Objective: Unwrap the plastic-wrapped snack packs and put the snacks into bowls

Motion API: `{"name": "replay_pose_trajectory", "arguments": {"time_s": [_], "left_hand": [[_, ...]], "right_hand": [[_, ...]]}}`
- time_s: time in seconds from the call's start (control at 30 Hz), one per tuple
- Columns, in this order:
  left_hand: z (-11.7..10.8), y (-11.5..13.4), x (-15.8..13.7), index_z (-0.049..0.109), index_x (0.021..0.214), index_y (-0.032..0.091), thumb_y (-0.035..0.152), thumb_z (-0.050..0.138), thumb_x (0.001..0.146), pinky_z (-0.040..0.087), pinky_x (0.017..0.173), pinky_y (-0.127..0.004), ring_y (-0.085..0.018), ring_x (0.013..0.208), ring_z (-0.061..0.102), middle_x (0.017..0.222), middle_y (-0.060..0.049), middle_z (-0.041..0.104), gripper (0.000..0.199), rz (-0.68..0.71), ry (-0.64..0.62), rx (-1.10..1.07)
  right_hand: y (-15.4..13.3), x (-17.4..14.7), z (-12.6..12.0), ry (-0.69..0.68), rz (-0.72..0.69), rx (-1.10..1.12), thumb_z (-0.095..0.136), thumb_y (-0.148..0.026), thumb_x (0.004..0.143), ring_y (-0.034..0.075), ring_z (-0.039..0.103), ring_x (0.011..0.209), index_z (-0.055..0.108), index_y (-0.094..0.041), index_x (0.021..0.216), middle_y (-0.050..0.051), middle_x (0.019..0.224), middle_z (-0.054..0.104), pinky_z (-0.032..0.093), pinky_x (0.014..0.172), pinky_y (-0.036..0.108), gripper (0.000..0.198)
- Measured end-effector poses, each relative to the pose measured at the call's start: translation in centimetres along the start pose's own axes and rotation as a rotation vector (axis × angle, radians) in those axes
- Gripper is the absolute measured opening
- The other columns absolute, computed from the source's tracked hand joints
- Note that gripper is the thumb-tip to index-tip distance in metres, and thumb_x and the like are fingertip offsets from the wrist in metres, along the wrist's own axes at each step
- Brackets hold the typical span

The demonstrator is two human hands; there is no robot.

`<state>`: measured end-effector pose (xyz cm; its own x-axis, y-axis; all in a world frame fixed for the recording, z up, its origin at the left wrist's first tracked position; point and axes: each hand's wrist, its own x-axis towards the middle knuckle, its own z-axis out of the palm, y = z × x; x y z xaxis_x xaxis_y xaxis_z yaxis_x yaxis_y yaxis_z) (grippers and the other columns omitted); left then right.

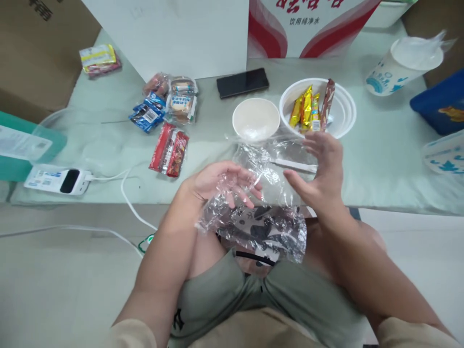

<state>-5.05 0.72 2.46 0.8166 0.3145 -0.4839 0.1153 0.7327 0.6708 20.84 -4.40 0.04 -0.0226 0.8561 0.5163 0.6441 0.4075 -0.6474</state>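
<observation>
A crinkled clear plastic bag (pixel 271 186) spreads from the table edge down over my lap. My left hand (pixel 226 181) is at its left side, fingers spread and loosely curled, with part of the film over or against them. To the right, my right hand (pixel 324 171) is raised with thumb and fingers wide apart; whether it touches the film is hard to tell. Under or behind the film lies a thin white strip (pixel 294 166). Just beyond are a white paper bowl (pixel 256 119) and a white plastic bowl (pixel 346 116) with yellow-wrapped snacks (pixel 306 107) and a brown stick packet (pixel 327 102).
A black phone (pixel 242 83) lies before a white box (pixel 188 38). Packaged snacks (pixel 181 101) and a red packet (pixel 169 150) sit on the left. A power bank (pixel 58 180) with a white cable is at far left. A paper cup (pixel 402 67) stands right.
</observation>
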Motion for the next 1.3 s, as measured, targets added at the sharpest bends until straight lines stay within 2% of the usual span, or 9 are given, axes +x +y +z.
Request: {"name": "replay_pose_trajectory", "arguments": {"time_s": [0.17,0.3,0.53,0.67,0.87,0.97,1.07,1.2,1.3], "left_hand": [[0.5,-0.1,0.6,0.081,0.086,0.010,0.053,0.062,0.078,0.047,0.042,-0.030,-0.034,0.072,0.076,0.091,-0.023,0.080,0.048,-0.081,0.028,0.095],[0.6,-0.4,0.9,0.082,0.081,0.013,0.049,0.058,0.080,0.044,0.044,-0.027,-0.028,0.072,0.075,0.085,-0.018,0.080,0.043,-0.130,-0.021,0.115],[1.6,-0.8,0.9,0.080,0.072,0.016,0.050,0.060,0.079,0.056,0.056,-0.035,-0.027,0.065,0.073,0.072,-0.015,0.077,0.041,-0.228,-0.046,0.163],[1.8,-0.8,0.0,0.076,0.064,0.017,0.054,0.064,0.077,0.057,0.056,-0.042,-0.031,0.060,0.072,0.064,-0.015,0.073,0.042,-0.209,-0.034,0.144],[0.5,0.0,-1.6,0.076,0.091,0.012,0.087,0.028,0.086,0.056,0.055,-0.038,-0.028,0.061,0.072,0.074,-0.018,0.073,0.089,0.237,0.458,-0.127],[0.0,-0.2,-1.9,0.066,0.133,0.020,0.083,0.062,0.074,0.061,0.068,-0.040,-0.038,0.102,0.074,0.117,-0.019,0.074,0.086,0.542,0.497,-0.173],[0.0,-0.9,-1.4,0.056,0.142,0.042,0.039,0.099,0.046,0.063,0.070,-0.038,-0.037,0.116,0.070,0.140,-0.012,0.065,0.105,0.624,0.408,-0.019],[0.4,-0.7,0.1,0.069,0.090,0.022,0.030,0.084,0.074,0.038,0.042,-0.016,-0.011,0.060,0.065,0.088,-0.003,0.075,0.024,0.620,0.778,0.048],[0.4,0.2,0.2,0.057,0.073,0.022,0.030,0.061,0.095,0.011,0.034,-0.022,-0.003,0.032,0.027,0.044,0.008,0.047,0.023,0.637,0.938,-0.017]], "right_hand": [[0.2,-0.5,-2.5,0.119,-0.017,-0.083,0.064,-0.038,0.086,0.038,0.052,0.136,0.031,-0.037,0.154,0.013,0.148,0.046,0.047,0.108,0.065,0.076],[-1.0,-0.8,-4.3,0.202,-0.090,-0.227,0.061,-0.020,0.086,0.038,0.059,0.127,0.049,-0.039,0.143,0.011,0.132,0.060,0.048,0.107,0.063,0.062],[-2.6,-1.0,-2.6,-0.327,-0.041,-0.073,0.064,-0.034,0.084,0.035,0.069,0.114,0.052,-0.026,0.145,0.013,0.133,0.069,0.057,0.092,0.053,0.063],[-1.8,-0.3,-1.6,-0.516,0.215,0.044,0.057,-0.031,0.090,0.019,0.063,0.060,0.069,-0.024,0.103,0.002,0.077,0.074,0.049,0.061,0.035,0.019],[-1.1,0.3,-1.8,-0.144,0.402,0.202,0.060,-0.044,0.094,0.013,0.042,0.050,0.062,-0.024,0.080,-0.004,0.054,0.048,0.033,0.051,0.029,0.025],[-0.3,0.3,-1.4,-0.012,0.523,0.313,0.058,-0.051,0.096,0.013,0.038,0.049,0.058,-0.025,0.083,-0.005,0.055,0.043,0.030,0.048,0.029,0.029],[0.2,0.5,-1.0,0.036,0.613,0.350,0.062,-0.049,0.094,0.011,0.037,0.048,0.054,-0.025,0.080,-0.005,0.057,0.043,0.030,0.046,0.028,0.029],[0.3,0.6,-0.6,0.008,0.640,0.413,0.063,-0.054,0.093,0.011,0.035,0.044,0.053,-0.026,0.081,-0.006,0.055,0.042,0.029,0.043,0.027,0.032],[0.4,0.3,-0.4,-0.008,0.640,0.455,0.064,-0.063,0.091,0.010,0.031,0.041,0.055,-0.026,0.083,-0.007,0.052,0.039,0.026,0.040,0.027,0.038]]}}
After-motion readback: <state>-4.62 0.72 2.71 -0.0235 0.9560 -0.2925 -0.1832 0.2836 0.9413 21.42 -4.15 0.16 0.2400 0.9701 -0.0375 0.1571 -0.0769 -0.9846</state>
